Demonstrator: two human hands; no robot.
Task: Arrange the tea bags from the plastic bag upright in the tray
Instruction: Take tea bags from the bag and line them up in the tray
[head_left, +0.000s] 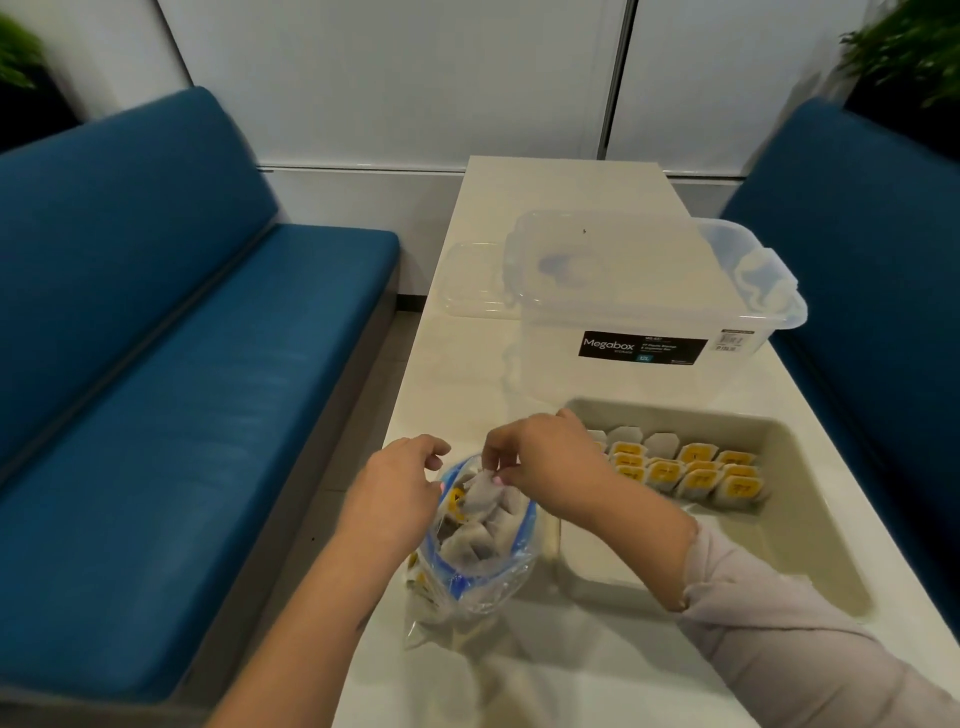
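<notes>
A long white table (467, 384) carries a clear lidded storage box (649, 296), a beige tray (810, 551) and an open plastic bag (478, 571) nearest the left edge.

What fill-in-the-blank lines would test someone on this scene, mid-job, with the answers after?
1. The right hand pinches a tea bag at the mouth of the plastic ____.
2. The tea bags already in the tray stand at its ____ end.
3. The clear storage box behind the tray bears the word ____.
4. The left hand is beside the bag's ____-edged opening.

Missing words: bag; far; Megabox; blue
</notes>
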